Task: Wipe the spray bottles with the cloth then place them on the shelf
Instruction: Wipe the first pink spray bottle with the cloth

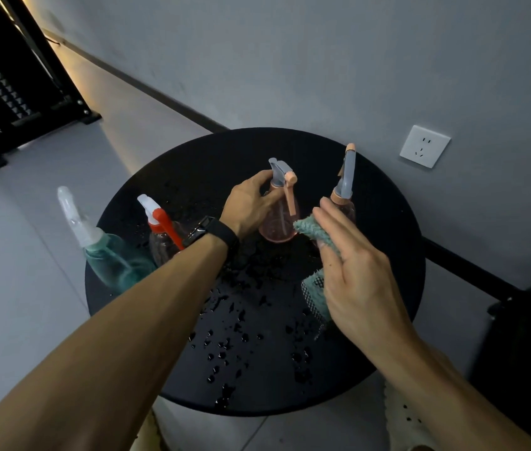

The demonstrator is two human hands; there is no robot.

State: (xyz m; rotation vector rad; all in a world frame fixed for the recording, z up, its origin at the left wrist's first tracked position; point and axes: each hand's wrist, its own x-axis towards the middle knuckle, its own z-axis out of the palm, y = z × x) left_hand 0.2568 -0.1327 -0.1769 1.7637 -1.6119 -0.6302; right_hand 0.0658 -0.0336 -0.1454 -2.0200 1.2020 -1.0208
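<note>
Table: round black matte table [371,369], its top scattered with water droplets [225,340], thickest toward the near edge and centre.
Right hand: right hand [358,271] over the table's right half, fingers nearly straight, thumb side hidden; a fluffy teal cloth [311,231] lies under the fingers and hangs below the palm, but whether it is pinched I cannot tell.
Left hand: left hand [251,205], black wristband [215,234] on the wrist, fingers curled round the neck of a pale pink spray bottle with grey-and-peach trigger [279,222], upright at the table's centre.
Other bottles: second pink bottle with grey-and-peach head [345,190] behind the right fingers; clear bottle with red-and-white trigger [160,229] and blurred teal bottle with white head [108,255] at the left edge.
Room: grey wall [290,60], white socket [424,146], pale floor [13,255], black metal rack [13,92] far left.
</note>
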